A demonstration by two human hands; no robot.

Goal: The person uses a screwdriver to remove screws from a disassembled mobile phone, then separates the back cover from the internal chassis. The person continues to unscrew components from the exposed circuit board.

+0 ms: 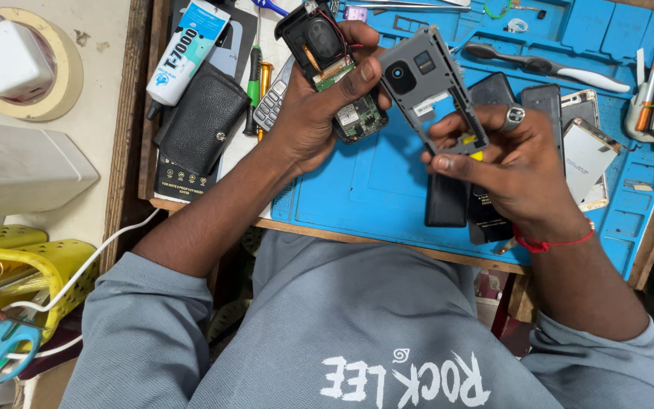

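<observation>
The blue mat (372, 189) on the counter (134, 113) is crowded along its far and right edges with phones and tools; its near middle lies open beneath the hands. The left hand (319, 106) is closed around an opened phone body (331, 68), circuit board showing, held above the mat. Just beside it, the right hand (509, 163) pinches a grey phone frame (433, 87) between thumb and fingers, tilted upright.

Both hands are raised before the chest, left hand (319, 106) and right hand (512, 163) each curled in a grip.
</observation>
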